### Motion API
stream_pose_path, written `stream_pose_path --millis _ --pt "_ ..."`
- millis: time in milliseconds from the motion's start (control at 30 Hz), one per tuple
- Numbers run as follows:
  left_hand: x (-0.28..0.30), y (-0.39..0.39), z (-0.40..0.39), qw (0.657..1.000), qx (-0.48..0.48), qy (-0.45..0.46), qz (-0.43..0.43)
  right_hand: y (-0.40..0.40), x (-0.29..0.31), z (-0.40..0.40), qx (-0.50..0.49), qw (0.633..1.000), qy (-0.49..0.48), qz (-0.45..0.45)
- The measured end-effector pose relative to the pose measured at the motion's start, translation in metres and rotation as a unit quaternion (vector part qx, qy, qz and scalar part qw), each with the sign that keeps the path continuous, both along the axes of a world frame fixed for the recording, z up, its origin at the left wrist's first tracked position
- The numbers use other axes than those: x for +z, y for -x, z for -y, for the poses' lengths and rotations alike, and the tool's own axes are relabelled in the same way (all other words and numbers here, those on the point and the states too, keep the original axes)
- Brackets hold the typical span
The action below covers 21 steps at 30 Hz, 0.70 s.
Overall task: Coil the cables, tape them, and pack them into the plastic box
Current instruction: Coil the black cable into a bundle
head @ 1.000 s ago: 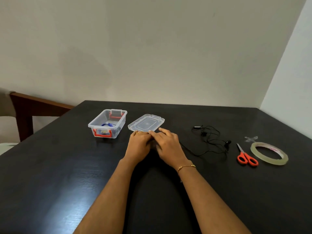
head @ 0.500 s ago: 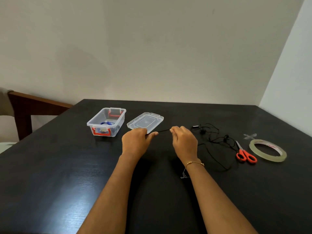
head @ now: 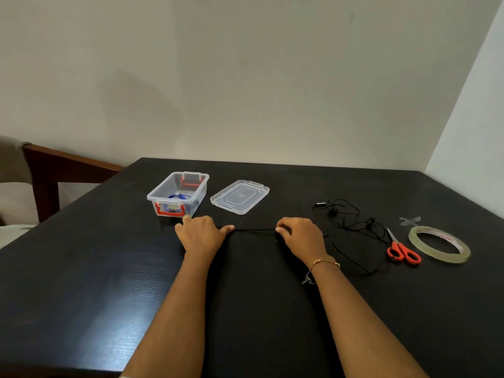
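A thin black earphone cable (head: 253, 229) is stretched straight between my two hands on the dark table. My left hand (head: 200, 233) pinches one end of it between thumb and fingers. My right hand (head: 300, 236) pinches it further along, and the rest of the cable (head: 351, 214) trails right in a loose tangle. The clear plastic box (head: 200, 186) with red latches stands open behind my left hand, and a blue coiled cable (head: 178, 197) lies inside. Its clear lid (head: 240, 196) rests flat beside it.
Red-handled scissors (head: 403, 251) and a roll of clear tape (head: 439, 244) lie at the right, with a scrap of tape (head: 410, 220) behind them. A wooden chair (head: 51, 173) stands past the table's left edge. The wall runs close behind the table.
My hands have drawn apart, the left going left toward the box and the right going right, pulling a length of the black cable taut between them. The tangle has shifted slightly.
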<state>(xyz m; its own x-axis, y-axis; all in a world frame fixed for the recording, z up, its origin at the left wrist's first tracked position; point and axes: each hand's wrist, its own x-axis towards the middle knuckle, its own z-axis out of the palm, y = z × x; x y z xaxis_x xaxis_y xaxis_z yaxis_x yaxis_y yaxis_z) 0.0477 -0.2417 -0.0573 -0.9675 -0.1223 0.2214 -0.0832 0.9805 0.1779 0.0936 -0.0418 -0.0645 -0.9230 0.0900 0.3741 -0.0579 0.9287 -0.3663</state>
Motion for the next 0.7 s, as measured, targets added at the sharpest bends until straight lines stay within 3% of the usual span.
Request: stream_pose_path --millis 167,233,300,400,567,700 --pt "0.01 -0.01 -0.001 1.0 -0.015 0.01 -0.016 -0.002 -0.001 0.001 0.044 0.999 -0.03 0.0" --pt "0.008 -0.01 -0.012 0.988 -0.124 -0.01 -0.088 -0.001 -0.001 0.002 0.045 0.998 -0.037 -0.004" --pt "0.004 -0.014 -0.03 0.944 -0.284 -0.103 -0.132 -0.002 0.0 0.002 0.043 0.998 -0.037 -0.012" --pt "-0.002 -0.024 -0.056 0.903 -0.395 -0.153 -0.066 -0.002 0.002 0.002 0.052 0.997 -0.041 -0.031" --pt "-0.006 -0.014 -0.059 0.933 -0.35 -0.074 -0.04 -0.003 0.003 0.005 0.096 0.994 -0.043 -0.018" --pt "-0.004 -0.01 -0.045 0.959 -0.279 0.021 -0.047 -0.002 0.005 0.001 0.065 0.997 -0.049 0.005"
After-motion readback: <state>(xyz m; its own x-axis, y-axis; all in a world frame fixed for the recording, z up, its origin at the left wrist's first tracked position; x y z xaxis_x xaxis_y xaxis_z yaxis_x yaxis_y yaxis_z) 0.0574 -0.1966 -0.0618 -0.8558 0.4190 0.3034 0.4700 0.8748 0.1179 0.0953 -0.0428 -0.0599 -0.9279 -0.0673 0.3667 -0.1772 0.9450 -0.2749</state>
